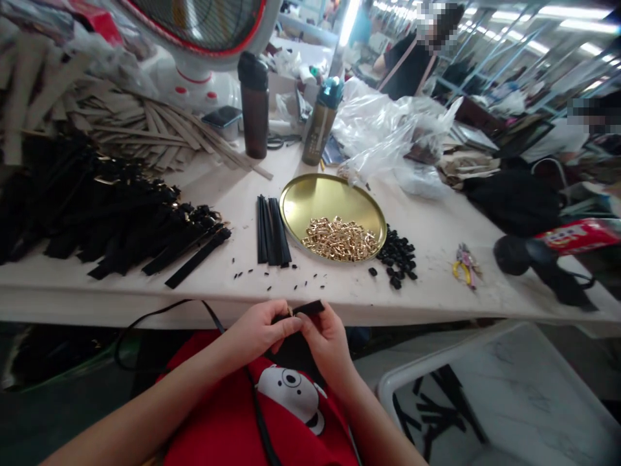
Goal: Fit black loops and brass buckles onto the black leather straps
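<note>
Both my hands meet over my lap at the table's front edge. A short black strap [310, 308] lies between them, with a small gold-coloured piece near its left end. My left hand [266, 329] pinches that end, and its fingers partly hide the gold piece. My right hand [328, 336] is closed on the other end of the strap. Beyond them, several black strips [272, 230] lie side by side on the table. A round gold tray [310, 194] holds a heap of small gold metal fittings [339, 238]. Small black pieces [398, 255] are piled at its right.
A large pile of black straps [111, 213] covers the left of the table [204, 275]. Behind stand a fan [204, 32], a dark bottle [253, 107] and a second bottle [321, 123]. Yellow-handled pliers [464, 268] lie right. A white bin [528, 388] holds black strips.
</note>
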Motion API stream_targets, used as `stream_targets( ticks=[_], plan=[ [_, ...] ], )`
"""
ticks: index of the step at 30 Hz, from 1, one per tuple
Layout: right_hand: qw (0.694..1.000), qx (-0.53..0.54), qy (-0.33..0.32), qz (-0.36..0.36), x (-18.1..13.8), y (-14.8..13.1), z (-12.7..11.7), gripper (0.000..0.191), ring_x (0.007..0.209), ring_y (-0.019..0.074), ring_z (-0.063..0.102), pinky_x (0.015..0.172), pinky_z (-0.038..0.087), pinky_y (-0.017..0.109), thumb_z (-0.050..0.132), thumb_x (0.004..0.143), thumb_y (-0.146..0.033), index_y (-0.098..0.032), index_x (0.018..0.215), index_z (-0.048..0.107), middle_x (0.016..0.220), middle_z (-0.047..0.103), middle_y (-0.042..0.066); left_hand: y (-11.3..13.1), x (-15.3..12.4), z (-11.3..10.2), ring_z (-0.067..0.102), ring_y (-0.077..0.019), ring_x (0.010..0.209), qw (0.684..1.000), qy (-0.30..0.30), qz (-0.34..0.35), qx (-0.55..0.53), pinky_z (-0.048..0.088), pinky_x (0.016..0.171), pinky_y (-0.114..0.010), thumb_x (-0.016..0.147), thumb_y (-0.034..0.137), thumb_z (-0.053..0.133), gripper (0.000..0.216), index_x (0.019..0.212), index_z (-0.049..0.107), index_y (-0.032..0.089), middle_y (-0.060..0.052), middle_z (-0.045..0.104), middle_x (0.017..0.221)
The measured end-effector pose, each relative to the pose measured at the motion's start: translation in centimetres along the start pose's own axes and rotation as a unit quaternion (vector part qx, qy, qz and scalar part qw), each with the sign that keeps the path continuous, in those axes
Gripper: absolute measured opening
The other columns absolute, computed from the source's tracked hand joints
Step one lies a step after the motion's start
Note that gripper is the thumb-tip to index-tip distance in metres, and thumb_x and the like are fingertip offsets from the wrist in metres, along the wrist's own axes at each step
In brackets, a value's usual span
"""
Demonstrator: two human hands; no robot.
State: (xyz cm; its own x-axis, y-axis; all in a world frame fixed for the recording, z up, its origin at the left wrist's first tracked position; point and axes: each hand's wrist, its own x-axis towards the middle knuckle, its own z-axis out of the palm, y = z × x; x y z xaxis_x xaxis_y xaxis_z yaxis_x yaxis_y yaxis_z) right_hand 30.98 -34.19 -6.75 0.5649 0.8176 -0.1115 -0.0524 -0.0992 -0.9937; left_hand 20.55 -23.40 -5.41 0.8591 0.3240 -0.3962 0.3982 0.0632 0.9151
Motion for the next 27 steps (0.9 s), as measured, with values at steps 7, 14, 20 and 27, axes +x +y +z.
stream_targets(
  ticks=[7, 14, 20, 27],
  plan=[
    [0.990, -0.080, -0.111, -0.031, -0.2, -0.4, -2.6, 0.014, 0.068, 0.0145, 0.050, 0.062, 0.040, 0.026, 0.046, 0.084, -0.029, -0.021, 0.086, 0.058, 0.076, 0.057, 0.001, 1.0, 1.1, 0.3, 0.045, -0.0082, 0.046, 0.999, 0.010, 0.017, 0.045, 0.033, 0.045, -0.019, 0.079, 0.044, 0.047, 0.033, 0.098, 0.047, 0.017, 0.005, 0.054, 0.061],
    [0.912, -0.370, 0.159, -0.076, 5.7, 1.0, -13.0, 0.016, 0.067, 0.0174, 0.049, 0.066, 0.038, 0.031, 0.051, 0.078, -0.033, -0.019, 0.082, 0.058, 0.080, 0.054, 0.005, 2.3, 2.4, 0.2, 0.045, -0.0103, 0.052, 0.991, 0.023, 0.025, 0.129, 0.031, 0.050, -0.020, 0.083, 0.042, 0.038, 0.029, 0.081, 0.053, 0.017, 0.005, 0.049, 0.055],
    [0.893, -0.408, 0.174, -0.079, 9.6, 1.2, -16.6, 0.002, 0.068, 0.0188, 0.046, 0.072, 0.033, 0.035, 0.056, 0.068, -0.018, -0.019, 0.067, 0.056, 0.074, 0.049, 0.004, 2.1, 3.7, 0.3, 0.045, -0.0106, 0.052, 0.993, 0.009, 0.010, 0.121, 0.031, 0.050, -0.021, 0.083, 0.046, 0.037, 0.033, 0.079, 0.051, 0.017, 0.005, 0.049, 0.055],
    [0.997, -0.006, 0.003, 0.070, 6.5, 0.3, -9.9, 0.022, 0.059, 0.0124, 0.046, 0.060, 0.038, 0.026, 0.062, 0.072, -0.040, -0.020, 0.072, 0.054, 0.063, 0.051, -0.002, 3.3, 4.9, 0.8, 0.042, -0.0087, 0.052, 0.992, 0.068, 0.063, 0.090, 0.031, 0.052, -0.020, 0.083, 0.043, 0.039, 0.031, 0.069, 0.048, 0.017, 0.005, 0.045, 0.055]
  ],
)
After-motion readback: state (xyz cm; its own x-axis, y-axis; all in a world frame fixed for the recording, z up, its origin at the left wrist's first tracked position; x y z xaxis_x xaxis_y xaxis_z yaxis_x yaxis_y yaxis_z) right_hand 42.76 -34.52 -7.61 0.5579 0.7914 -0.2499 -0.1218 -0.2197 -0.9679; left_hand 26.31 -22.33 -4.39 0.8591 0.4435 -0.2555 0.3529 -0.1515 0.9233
